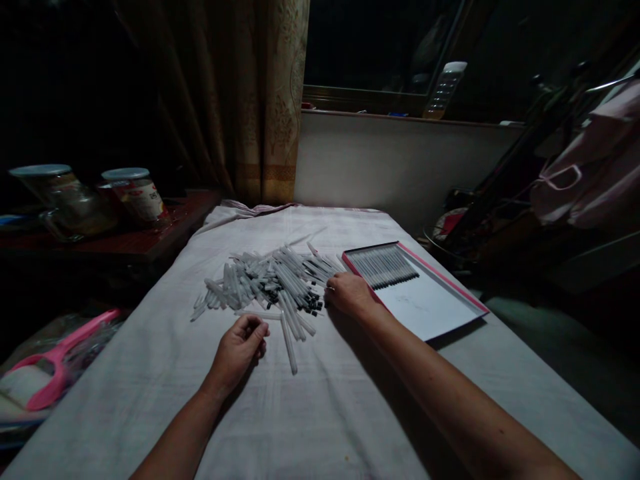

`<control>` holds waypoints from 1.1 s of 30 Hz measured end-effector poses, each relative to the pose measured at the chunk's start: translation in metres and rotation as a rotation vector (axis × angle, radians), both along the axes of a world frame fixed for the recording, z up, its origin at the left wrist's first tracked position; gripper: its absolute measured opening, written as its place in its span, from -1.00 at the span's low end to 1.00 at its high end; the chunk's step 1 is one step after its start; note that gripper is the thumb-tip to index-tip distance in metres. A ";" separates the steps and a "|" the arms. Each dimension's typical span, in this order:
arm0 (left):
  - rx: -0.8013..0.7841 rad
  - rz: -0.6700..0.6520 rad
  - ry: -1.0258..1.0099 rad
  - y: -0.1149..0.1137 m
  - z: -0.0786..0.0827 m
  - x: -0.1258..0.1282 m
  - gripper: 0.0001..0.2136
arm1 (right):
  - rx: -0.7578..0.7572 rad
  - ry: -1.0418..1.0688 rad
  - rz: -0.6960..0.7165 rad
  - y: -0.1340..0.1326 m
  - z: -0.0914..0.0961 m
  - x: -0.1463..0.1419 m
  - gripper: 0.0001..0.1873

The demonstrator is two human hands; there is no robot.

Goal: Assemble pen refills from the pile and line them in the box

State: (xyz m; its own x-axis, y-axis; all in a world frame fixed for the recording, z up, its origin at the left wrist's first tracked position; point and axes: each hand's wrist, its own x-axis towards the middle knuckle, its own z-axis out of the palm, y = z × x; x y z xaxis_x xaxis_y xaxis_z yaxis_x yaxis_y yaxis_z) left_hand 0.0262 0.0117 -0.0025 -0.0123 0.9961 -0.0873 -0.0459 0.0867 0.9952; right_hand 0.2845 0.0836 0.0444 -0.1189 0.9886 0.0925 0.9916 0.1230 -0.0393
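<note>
A loose heap of clear pen barrels [240, 283] lies in the middle of the cloth-covered surface. Small black pen parts [315, 305] are scattered at its right front. My left hand [243, 343] is closed, thumb against curled fingers, just in front of the heap; whatever it may hold is hidden. One barrel [289, 343] points toward me, right of that hand. My right hand [347, 292] reaches to the heap's right edge with its fingers pinched together, and I cannot make out anything between them. Beside it, a shallow red-edged box lid [430, 310] holds a row of pens [383, 267].
A dark red side table [175, 227] at left carries a lidded jar [137, 193] and a glass mug [70, 220]. Below it lies a pink plastic handle [60, 360]. Behind are a curtain [275, 100] and a sill with a bottle [445, 90]. Pink fabric [590, 160] hangs at right.
</note>
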 end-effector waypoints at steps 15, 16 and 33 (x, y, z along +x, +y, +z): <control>0.109 -0.075 0.134 -0.004 0.007 0.002 -0.60 | 0.040 0.078 -0.278 -0.035 -0.006 -0.012 -0.70; 0.124 -0.078 0.150 -0.005 0.007 0.002 -0.62 | 0.080 0.110 -0.294 -0.043 -0.008 -0.010 -0.70; 0.985 -0.171 1.055 -0.027 -0.001 0.010 -0.73 | 0.102 1.286 0.139 -0.097 -0.050 -0.054 -0.73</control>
State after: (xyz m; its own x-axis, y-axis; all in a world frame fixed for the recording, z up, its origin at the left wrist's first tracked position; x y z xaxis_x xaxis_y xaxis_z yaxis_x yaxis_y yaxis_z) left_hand 0.0357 -0.0152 -0.0033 0.4858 0.6418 0.5934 0.6714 -0.7087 0.2168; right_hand 0.2301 -0.0135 -0.0051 0.0110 0.9569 0.2901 0.2290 0.2800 -0.9323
